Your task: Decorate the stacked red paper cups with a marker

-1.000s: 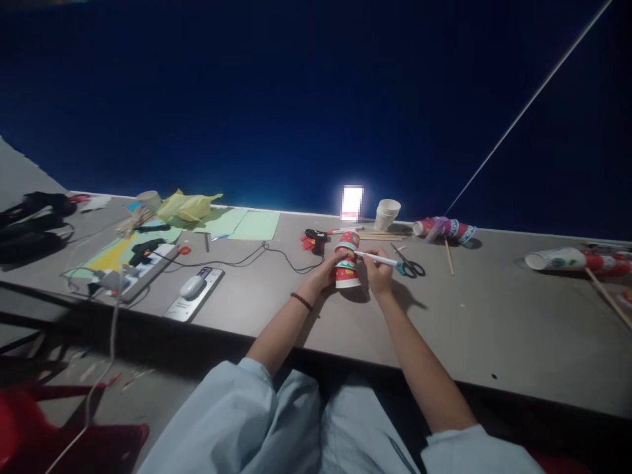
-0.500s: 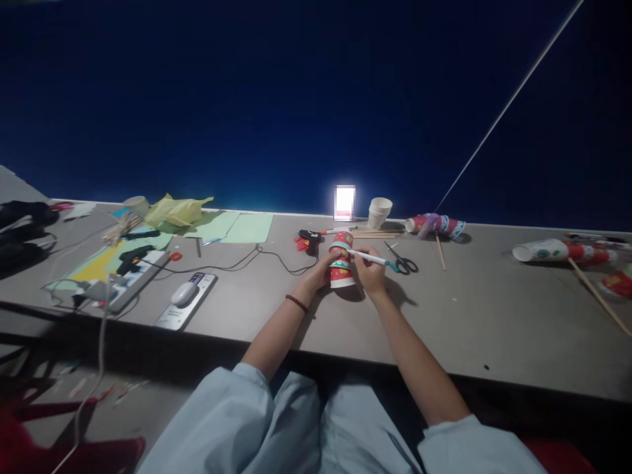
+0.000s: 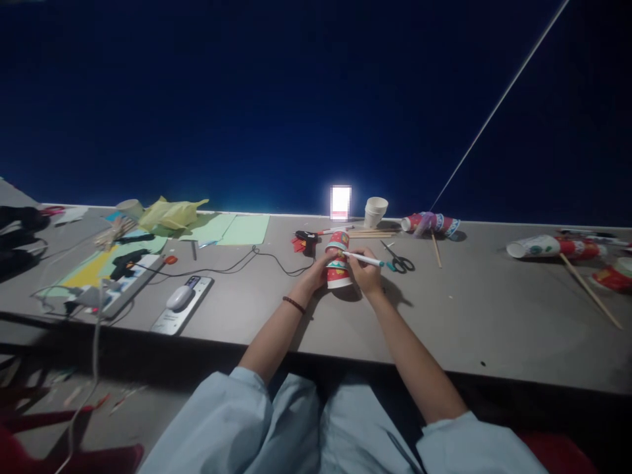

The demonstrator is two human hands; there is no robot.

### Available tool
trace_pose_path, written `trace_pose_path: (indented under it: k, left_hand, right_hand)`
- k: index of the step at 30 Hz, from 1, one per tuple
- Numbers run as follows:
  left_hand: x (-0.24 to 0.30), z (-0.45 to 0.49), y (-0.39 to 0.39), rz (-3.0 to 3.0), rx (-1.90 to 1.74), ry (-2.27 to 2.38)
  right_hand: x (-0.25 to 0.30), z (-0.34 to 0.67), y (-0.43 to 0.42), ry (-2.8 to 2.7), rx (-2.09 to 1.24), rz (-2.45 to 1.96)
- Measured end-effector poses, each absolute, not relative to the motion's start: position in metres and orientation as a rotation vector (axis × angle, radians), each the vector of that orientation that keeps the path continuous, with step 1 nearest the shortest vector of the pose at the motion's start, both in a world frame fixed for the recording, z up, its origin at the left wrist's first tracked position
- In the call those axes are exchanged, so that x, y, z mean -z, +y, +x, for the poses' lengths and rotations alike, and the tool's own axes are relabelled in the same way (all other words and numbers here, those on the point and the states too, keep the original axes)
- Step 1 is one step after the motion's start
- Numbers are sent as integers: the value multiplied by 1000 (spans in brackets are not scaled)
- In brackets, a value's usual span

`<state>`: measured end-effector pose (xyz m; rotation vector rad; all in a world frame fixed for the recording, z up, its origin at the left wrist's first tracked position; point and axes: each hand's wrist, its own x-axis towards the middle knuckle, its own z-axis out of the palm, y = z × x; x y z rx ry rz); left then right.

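Note:
Near the middle of the table, my left hand point(image 3: 316, 273) is closed around the left side of a red patterned paper cup piece point(image 3: 339, 276), which looks like cups joined end to end with a teal and white band. My right hand point(image 3: 366, 273) pinches a white marker point(image 3: 364, 259) with a teal end, its tip against the cups. The teal marker cap point(image 3: 390, 266) shows beside the scissors point(image 3: 403, 264), just right of my right hand. A black glue gun point(image 3: 307, 242) lies behind my left hand.
Wooden sticks point(image 3: 370, 234) and stacked white cups point(image 3: 376, 212) are behind my hands. Decorated cup pieces point(image 3: 442, 224) lie to the right. Leftward are a phone point(image 3: 182, 306), a power strip point(image 3: 133, 283), green paper point(image 3: 247, 229) and a yellow bag point(image 3: 172, 214). A black cord point(image 3: 227, 266) crosses the table.
The view has shifted slightly, so most things sit a little further left. The marker's outer end has tilted a bit against the cups. Both hands keep their hold.

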<state>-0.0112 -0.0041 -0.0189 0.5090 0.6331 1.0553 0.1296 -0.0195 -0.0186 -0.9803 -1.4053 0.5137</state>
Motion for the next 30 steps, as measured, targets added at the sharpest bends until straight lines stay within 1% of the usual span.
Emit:
trace_pose_path:
  k: [18,30]
  left_hand:
    - [15,-12,-6,525,-1041,697]
    - [16,-13,-6,512,-1043,695]
  right_hand:
    - [15,129,-21,-1365,-551,-1001]
    - [15,129,-21,-1331,-640,-973]
